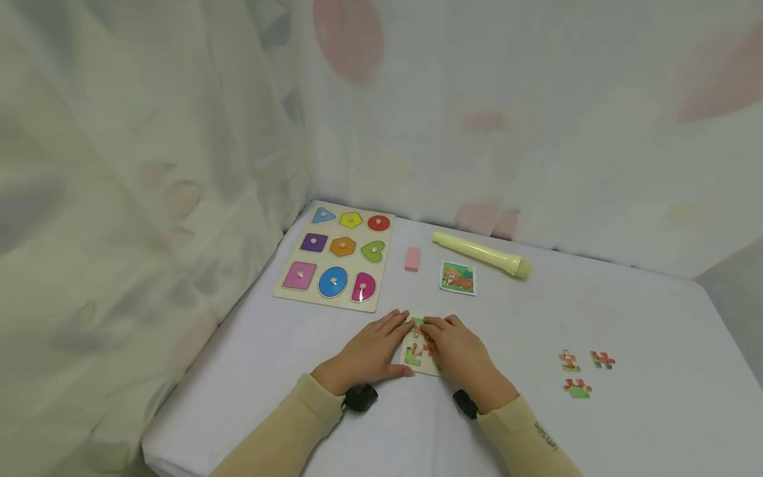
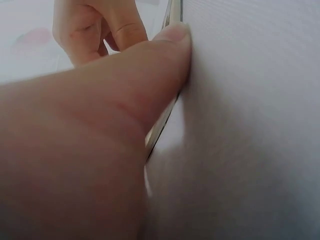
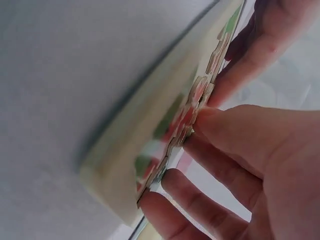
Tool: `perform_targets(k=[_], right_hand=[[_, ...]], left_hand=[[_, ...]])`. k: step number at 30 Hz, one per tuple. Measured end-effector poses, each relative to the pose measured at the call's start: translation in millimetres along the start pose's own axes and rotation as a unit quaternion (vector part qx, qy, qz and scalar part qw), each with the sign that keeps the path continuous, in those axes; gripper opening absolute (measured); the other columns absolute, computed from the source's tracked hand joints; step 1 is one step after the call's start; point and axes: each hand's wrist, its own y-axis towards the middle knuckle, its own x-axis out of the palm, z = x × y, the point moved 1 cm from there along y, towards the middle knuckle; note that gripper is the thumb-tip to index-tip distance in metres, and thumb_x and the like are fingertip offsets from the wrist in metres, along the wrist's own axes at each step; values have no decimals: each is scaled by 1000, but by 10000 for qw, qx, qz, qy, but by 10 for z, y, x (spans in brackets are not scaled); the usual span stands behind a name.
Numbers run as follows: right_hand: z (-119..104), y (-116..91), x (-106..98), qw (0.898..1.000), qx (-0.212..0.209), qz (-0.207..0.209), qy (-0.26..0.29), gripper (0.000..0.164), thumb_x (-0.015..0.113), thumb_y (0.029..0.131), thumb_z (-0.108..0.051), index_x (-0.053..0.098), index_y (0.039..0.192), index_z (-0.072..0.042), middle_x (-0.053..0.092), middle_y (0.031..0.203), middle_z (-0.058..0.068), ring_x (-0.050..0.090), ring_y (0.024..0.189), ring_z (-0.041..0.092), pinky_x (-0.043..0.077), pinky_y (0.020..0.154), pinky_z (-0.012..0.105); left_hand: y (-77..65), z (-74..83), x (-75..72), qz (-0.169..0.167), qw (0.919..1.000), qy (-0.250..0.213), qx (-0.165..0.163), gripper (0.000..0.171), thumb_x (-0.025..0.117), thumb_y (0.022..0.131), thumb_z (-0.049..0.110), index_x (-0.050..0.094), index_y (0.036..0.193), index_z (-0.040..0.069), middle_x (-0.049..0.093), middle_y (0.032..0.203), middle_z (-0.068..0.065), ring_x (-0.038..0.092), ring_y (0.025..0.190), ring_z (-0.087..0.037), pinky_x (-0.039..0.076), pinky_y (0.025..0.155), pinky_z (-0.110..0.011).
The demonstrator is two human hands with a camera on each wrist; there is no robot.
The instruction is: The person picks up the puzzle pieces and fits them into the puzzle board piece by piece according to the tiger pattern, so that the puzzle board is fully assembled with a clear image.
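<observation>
A small wooden jigsaw board (image 1: 426,369) lies between both hands, with red and green puzzle pieces in its frame. My left hand (image 1: 371,350) rests along its left side, fingers stretched to the far corner and thumb near the front edge. In the left wrist view that thumb (image 2: 165,60) touches the board's edge. My right hand (image 1: 463,351) reaches over the board's right side. Its thumb and forefinger pinch a reddish puzzle piece (image 3: 186,131) low over the board, the other fingers bent beside it. The hands hide much of the picture.
Several loose puzzle pieces, one a green-and-red piece (image 1: 578,389), lie to the right. Farther back are a picture card (image 1: 457,278), a pink block (image 1: 412,259), a yellow toy microphone (image 1: 483,254) and a shape-peg board (image 1: 324,301). Fabric walls (image 1: 536,132) edge the white table.
</observation>
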Motion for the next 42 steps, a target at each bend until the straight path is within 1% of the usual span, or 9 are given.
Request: perform_targets(k=[12,16,24,28,32,35,39,41,42], right_hand=[[37,-34,-28,9991,-9,-232,-346,45,75,99,-17,66,141,-8,62,144,4,58,121,26,57,97,39],[47,-39,-17,9986,-24,-288,-450,46,76,98,-19,65,142,-8,60,146,4,58,122,28,56,98,43],[72,-103,-9,9998,129,-154,66,39,73,100,-19,69,137,-8,64,141,5,59,125,29,53,102,51],[163,-247,-112,9969,715,177,270,26,73,99,-15,76,124,-8,74,121,6,68,113,29,56,96,49],[357,-459,-235,9862,1579,370,348,19,76,95,-10,80,114,-8,78,107,9,72,101,31,60,85,48],[526,-613,-301,9774,2075,242,313,21,75,95,-10,80,116,-8,77,111,13,72,101,35,61,76,48],[714,-804,-379,9660,2549,23,435,29,72,97,-12,76,125,-6,72,125,21,69,103,45,59,66,49],[797,-897,-411,9608,2727,-24,505,35,71,98,-14,71,132,-4,66,133,27,67,105,52,59,65,52],[840,-938,-423,9584,2805,-88,515,39,70,99,-14,67,136,-2,61,138,30,64,109,55,59,71,56]], left_hand=[[64,26,-10,-61,9999,89,102,96,67,93,66,33,165,12,22,174,-6,16,160,-26,25,126,-47],[70,30,-21,-51,9999,73,107,95,68,93,65,34,165,12,23,173,-7,17,160,-27,26,126,-47],[32,-7,13,-102,9999,-27,15,96,67,94,66,34,165,11,22,173,-7,16,160,-28,26,126,-48],[9,-47,16,-31,9999,-146,7,95,68,94,64,34,165,11,22,173,-9,16,160,-29,26,126,-49],[-1,-77,20,-18,9997,-241,-1,95,70,94,62,34,165,12,22,174,-8,15,160,-28,25,126,-49],[4,-83,21,-21,9995,-309,14,95,71,94,61,33,165,12,21,174,-8,14,160,-28,24,126,-49],[12,-70,19,-60,9992,-394,8,95,71,94,60,32,165,12,20,174,-8,13,160,-28,23,126,-50],[17,-61,25,-71,9991,-412,-2,95,71,94,60,32,165,12,20,174,-7,13,160,-28,22,126,-50],[20,-57,28,-72,9991,-413,-1,95,71,94,60,32,165,12,20,174,-7,13,160,-28,22,126,-50]])
